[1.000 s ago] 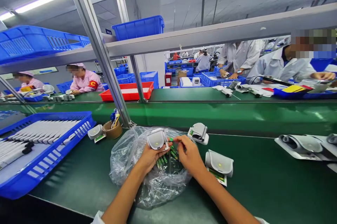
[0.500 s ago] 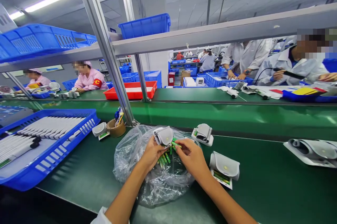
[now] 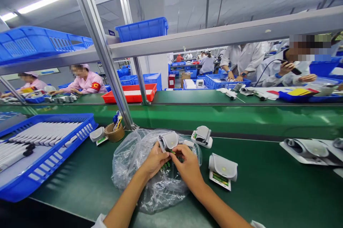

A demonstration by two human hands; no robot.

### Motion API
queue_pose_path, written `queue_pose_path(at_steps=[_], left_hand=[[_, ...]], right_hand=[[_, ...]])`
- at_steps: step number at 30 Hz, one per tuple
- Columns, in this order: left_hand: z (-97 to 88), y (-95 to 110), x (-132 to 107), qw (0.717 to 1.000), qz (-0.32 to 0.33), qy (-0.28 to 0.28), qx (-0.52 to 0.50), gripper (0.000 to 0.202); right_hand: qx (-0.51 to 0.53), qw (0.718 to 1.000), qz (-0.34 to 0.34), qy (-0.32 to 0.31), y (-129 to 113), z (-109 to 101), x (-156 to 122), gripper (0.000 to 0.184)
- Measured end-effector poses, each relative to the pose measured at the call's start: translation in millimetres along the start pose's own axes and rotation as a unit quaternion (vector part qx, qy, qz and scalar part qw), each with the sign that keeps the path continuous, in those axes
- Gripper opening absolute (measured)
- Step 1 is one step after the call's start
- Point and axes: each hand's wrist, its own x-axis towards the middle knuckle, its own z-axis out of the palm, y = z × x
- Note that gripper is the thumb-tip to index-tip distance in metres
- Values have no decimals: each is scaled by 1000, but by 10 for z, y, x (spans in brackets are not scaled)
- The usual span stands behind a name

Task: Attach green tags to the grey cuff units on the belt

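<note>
My left hand [image 3: 154, 161] is closed on a wrist blood pressure monitor [image 3: 169, 140] with its grey-white cuff rolled up, held above an open clear plastic bag [image 3: 127, 171]. Pinched at the monitor's lower edge, a green battery [image 3: 173, 152] is in the fingers of my right hand [image 3: 187, 165]; those fingertips mostly cover it. More green batteries [image 3: 166, 165] lie in the bag under my hands. To the right sits another cuffed monitor [image 3: 223, 166], its battery bay showing green batteries. A further monitor [image 3: 202, 136] rests behind my right hand.
A blue basket [image 3: 56, 156] of white parts stands at left. Beside it are a small monitor [image 3: 97, 134] and a tape roll [image 3: 114, 133] holding pens. A metal post [image 3: 103, 49] rises behind the bag. More cuffed monitors [image 3: 308, 149] lie far right. Co-workers sit across the green belt [image 3: 214, 119].
My right hand has brought the battery in against the underside of the monitor, closer to my left hand. The whole view has shifted slightly.
</note>
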Motion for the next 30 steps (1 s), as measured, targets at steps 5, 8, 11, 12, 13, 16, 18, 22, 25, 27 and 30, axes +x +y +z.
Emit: queue_pose_path(at_steps=[5, 8, 11, 12, 13, 16, 18, 22, 25, 27, 30], left_hand=[[10, 28, 5, 1000, 7, -11, -9, 82], [6, 22, 16, 1000, 3, -12, -10, 76], [-1, 7, 22, 1000, -3, -19, -13, 73], [-2, 5, 22, 1000, -5, -22, -15, 72], [-2, 5, 21, 1000, -7, -25, -17, 72], [5, 23, 13, 999, -6, -30, -18, 70], [17, 44, 2, 999, -2, -28, -18, 70], [42, 72, -19, 1000, 2, -22, -13, 71], [32, 50, -6, 1000, -2, -7, -2, 67], [10, 24, 21, 1000, -1, 17, 5, 63], [-25, 18, 80, 998, 23, 66, 6, 65]], right_hand=[[19, 999, -33, -23, -75, 7, -20, 12], [-2, 997, -71, -27, -105, -21, -10, 8], [0, 997, -73, -6, -96, -34, -8, 4], [6, 998, -66, -1, -86, -32, -10, 3], [12, 998, -60, 1, -75, -28, -13, 4], [30, 998, -50, -13, -46, -11, -23, 11], [34, 998, -47, -22, -34, -4, -27, 13], [34, 999, -27, -13, -13, -4, -22, 11], [43, 999, -6, -8, -3, -8, -8, 11], [50, 999, 6, -12, -17, -7, 1, 14], [54, 998, 26, -5, -60, 12, 25, 19]])
